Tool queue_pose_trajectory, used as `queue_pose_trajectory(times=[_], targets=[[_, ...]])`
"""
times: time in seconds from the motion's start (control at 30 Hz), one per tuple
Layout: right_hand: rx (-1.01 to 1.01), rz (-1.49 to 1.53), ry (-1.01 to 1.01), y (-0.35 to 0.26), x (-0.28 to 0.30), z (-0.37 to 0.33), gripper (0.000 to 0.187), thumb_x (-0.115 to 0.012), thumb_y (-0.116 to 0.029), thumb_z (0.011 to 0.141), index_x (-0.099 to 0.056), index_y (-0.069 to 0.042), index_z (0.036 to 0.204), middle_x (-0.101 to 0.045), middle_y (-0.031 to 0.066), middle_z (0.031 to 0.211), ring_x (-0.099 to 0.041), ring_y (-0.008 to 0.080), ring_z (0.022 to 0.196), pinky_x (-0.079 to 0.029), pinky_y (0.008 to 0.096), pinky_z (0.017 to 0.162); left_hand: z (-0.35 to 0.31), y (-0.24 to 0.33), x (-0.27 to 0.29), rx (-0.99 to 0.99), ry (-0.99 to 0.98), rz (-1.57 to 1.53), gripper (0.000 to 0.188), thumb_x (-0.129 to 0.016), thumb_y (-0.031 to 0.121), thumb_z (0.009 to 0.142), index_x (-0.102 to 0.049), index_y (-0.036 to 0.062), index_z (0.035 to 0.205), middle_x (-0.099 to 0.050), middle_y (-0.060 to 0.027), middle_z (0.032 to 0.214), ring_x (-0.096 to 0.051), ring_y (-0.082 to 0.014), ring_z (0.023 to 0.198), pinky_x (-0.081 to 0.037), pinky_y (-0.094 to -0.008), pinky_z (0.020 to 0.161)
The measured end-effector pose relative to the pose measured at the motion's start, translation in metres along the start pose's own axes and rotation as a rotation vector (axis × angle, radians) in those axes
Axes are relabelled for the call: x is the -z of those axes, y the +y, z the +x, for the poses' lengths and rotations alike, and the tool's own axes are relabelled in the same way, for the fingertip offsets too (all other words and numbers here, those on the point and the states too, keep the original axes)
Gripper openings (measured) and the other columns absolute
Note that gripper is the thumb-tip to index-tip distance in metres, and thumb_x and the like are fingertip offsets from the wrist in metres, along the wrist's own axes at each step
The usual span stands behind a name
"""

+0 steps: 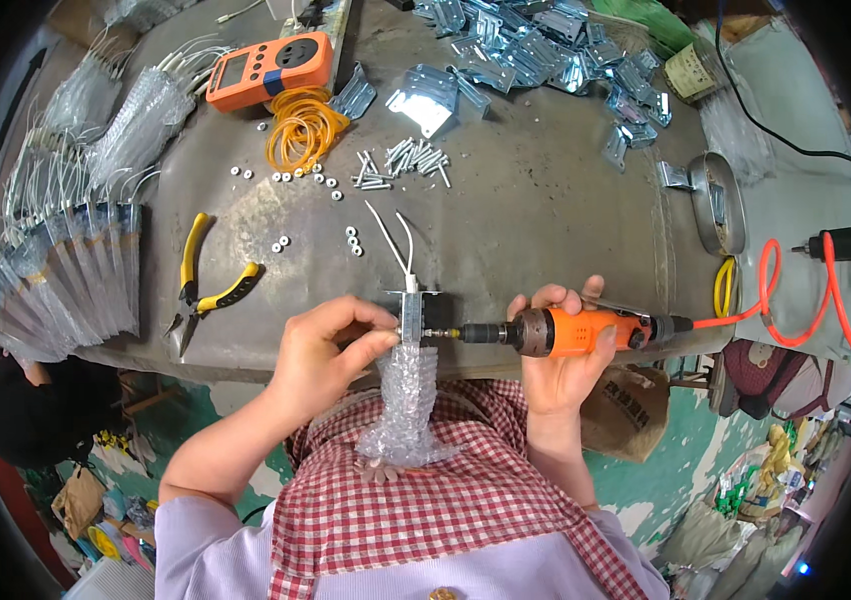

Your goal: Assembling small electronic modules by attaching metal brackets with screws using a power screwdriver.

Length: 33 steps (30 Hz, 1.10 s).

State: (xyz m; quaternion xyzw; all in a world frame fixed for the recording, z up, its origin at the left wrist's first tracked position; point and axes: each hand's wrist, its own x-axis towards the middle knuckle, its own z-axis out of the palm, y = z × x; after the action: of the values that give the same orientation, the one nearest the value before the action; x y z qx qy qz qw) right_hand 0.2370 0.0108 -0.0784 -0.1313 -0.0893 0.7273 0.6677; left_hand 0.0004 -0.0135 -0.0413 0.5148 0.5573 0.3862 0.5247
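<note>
My left hand (334,345) pinches a small metal bracket (412,312) between thumb and fingers at the table's front edge. Two white wires (393,238) rise from its top, and a bubble-wrapped body (408,400) hangs below it over the checked apron. In my right hand (564,370) lies an orange power screwdriver (576,332), held level, its bit pointing left. The bit's tip meets the bracket's right side; whether a screw sits there is too small to tell. Beyond my hands lie loose screws (416,158) and small white washers (353,241).
Yellow-handled pliers (191,280) lie left, near bubble-wrapped wired pieces (66,270). An orange meter (271,72) and yellow rubber bands (304,125) sit farther back. Metal brackets (516,50) are heaped at the back. At right are a metal dish (731,225) and a coiled orange hose (768,300).
</note>
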Motion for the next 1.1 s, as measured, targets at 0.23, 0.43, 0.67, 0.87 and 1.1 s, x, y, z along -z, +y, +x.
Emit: queue_pose_trajectory(times=[0.23, 0.43, 0.67, 0.87, 1.1], targets=[[0.01, 0.011, -0.022, 0.007, 0.0, 0.003, 0.041, -0.068, -0.03, 0.079, -0.048, -0.021, 0.114, -0.054, -0.0006, 0.09, -0.049, 0.0163, 0.097, -0.032, 0.0464, 0.097, 0.014, 0.019, 0.01, -0.05, -0.348, 0.351, 0.036, -0.062, 0.033, 0.083, -0.049, 0.0, 0.087, -0.052, -0.0164, 0.073, -0.054, -0.0333, 0.066, -0.042, -0.0398, 0.06], [-0.006, 0.069, -0.024, 0.01, -0.001, 0.004, 0.032, -0.067, -0.022, 0.079, -0.051, -0.018, 0.106, -0.048, -0.0029, 0.088, -0.047, 0.0134, 0.091, -0.032, 0.041, 0.096, 0.014, 0.019, 0.008, 0.033, -0.374, 0.291, 0.037, -0.063, 0.034, 0.083, -0.049, -0.0002, 0.086, -0.051, -0.015, 0.068, -0.051, -0.0303, 0.061, -0.042, -0.039, 0.059], [0.002, 0.053, -0.079, 0.01, -0.002, 0.006, 0.033, -0.067, -0.023, 0.079, -0.051, -0.018, 0.107, -0.048, -0.003, 0.087, -0.047, 0.0137, 0.092, -0.033, 0.0411, 0.096, 0.01, 0.018, 0.006, 0.06, -0.329, 0.288, 0.043, -0.066, 0.037, 0.08, -0.048, -0.001, 0.083, -0.051, -0.0144, 0.068, -0.053, -0.028, 0.06, -0.043, -0.0379, 0.057], [-0.009, -0.029, -0.019, 0.006, -0.006, 0.006, 0.038, -0.067, -0.027, 0.079, -0.049, -0.02, 0.112, -0.056, -0.0005, 0.087, -0.05, 0.0166, 0.092, -0.034, 0.0442, 0.093, -0.006, 0.025, -0.005, -0.019, -0.149, 0.504, 0.046, -0.071, 0.037, 0.073, -0.046, 0.0008, 0.085, -0.052, -0.0127, 0.073, -0.056, -0.027, 0.06, -0.046, -0.0376, 0.055], [0.04, -0.031, -0.048, 0.003, -0.009, 0.007, 0.039, -0.067, -0.028, 0.079, -0.049, -0.019, 0.112, -0.055, -0.0007, 0.086, -0.05, 0.0164, 0.092, -0.034, 0.0445, 0.092, -0.005, 0.032, -0.003, -0.025, -0.141, 0.557, 0.041, -0.07, 0.034, 0.075, -0.047, 0.0008, 0.085, -0.053, -0.014, 0.071, -0.055, -0.0294, 0.059, -0.045, -0.0386, 0.054]])
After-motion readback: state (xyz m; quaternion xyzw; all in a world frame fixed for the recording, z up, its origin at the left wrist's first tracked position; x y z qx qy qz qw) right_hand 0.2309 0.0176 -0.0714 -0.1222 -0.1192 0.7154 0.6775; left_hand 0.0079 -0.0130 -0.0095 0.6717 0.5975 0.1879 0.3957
